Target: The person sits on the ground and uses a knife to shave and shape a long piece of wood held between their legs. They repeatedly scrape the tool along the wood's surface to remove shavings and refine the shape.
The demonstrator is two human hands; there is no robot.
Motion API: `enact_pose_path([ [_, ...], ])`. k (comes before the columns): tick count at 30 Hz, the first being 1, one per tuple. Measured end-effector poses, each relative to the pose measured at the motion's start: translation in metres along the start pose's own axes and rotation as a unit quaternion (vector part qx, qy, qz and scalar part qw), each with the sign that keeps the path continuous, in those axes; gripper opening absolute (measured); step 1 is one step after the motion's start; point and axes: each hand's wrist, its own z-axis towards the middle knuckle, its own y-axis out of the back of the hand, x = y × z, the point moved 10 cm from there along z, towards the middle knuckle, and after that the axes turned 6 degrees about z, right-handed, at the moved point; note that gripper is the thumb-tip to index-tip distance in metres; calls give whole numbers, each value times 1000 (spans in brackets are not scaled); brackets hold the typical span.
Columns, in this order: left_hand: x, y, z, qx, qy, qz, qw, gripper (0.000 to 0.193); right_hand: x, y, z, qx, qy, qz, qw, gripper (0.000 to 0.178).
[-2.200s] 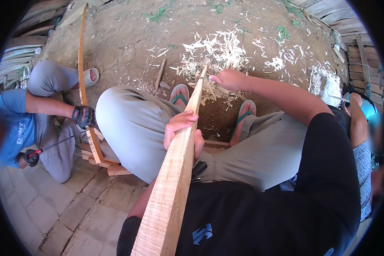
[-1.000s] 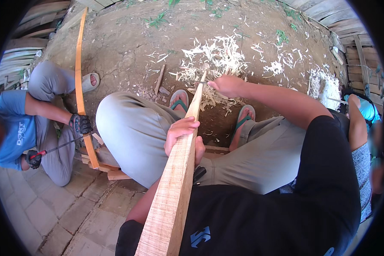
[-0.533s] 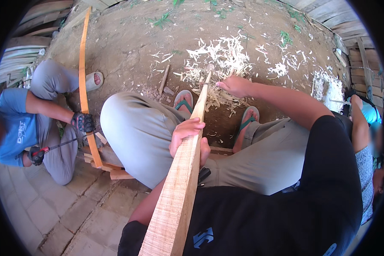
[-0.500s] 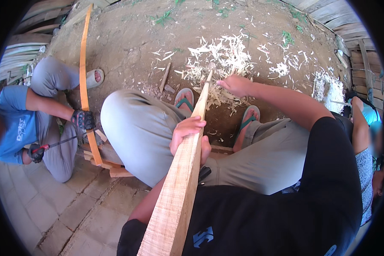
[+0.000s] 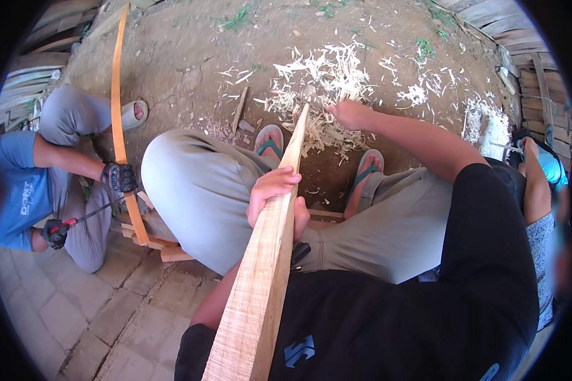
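Observation:
A long, pale piece of wood [image 5: 251, 279] slants up from beside my torso, thick at the near end and tapering to a narrow far tip. My left hand [image 5: 275, 197] is wrapped round its middle, thumb on the right side and fingers over the top and left. My right hand [image 5: 349, 115] is closed just right of the tip, apart from the wood; what it holds is too small or hidden to make out. White wood shavings [image 5: 337, 73] lie on the ground beyond and beneath the tip.
At left, a seated person wearing gloves [image 5: 119, 178] holds a long orange-brown strip of wood [image 5: 117, 95] and a red-handled tool [image 5: 63, 223]. Another person's arm [image 5: 537, 181] shows at far right. Wood offcuts [image 5: 175, 254] lie by my left knee, above paving [image 5: 127, 311].
The whole view has shifted slightly. My left hand keeps its grip on the wood, and my right hand stays closed near the tip, with only a small movement.

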Motion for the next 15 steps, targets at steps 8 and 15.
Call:
enact_pose_path([
  [8,1,-2,-6,36,21,-17,999,33,39,6,-18,-48,45,-20,998,70],
  [15,-4,-1,-2,17,13,2,1000,33,70,10,-35,-25,56,-11,998,68],
])
